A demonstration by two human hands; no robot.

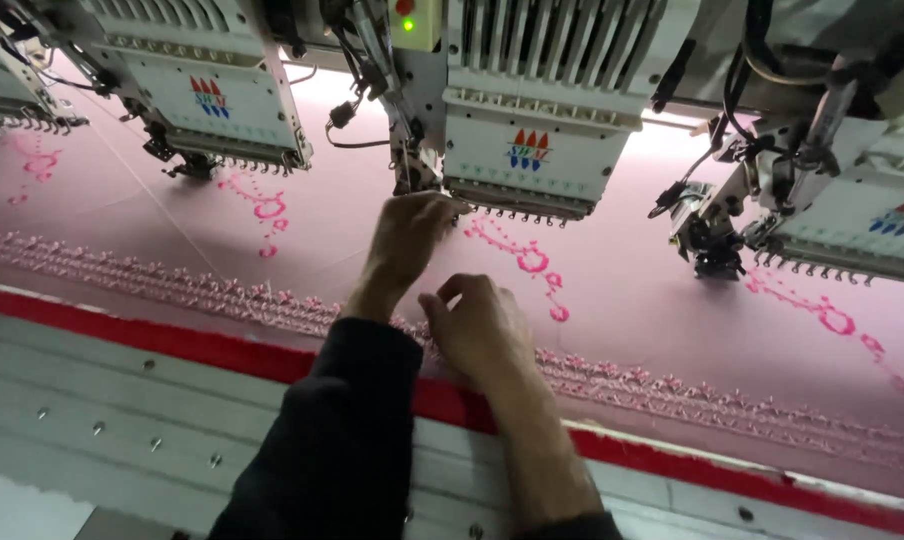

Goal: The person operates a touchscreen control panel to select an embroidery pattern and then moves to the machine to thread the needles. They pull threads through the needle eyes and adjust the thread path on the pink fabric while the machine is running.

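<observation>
While the left hand point(409, 240) is reaching up to the needle row of the middle embroidery head point(527, 150), fingers pinched closed at a thread too fine to see, the right hand point(480, 325) is resting loosely curled on the pink fabric point(652, 290), holding nothing. Needles are sitting just right of the left fingertips, so left is nearer.

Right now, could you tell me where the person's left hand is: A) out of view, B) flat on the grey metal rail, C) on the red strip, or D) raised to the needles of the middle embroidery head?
D: the left hand reaches up with its fingertips at the needle row under the middle embroidery head, above the pink fabric.
</observation>
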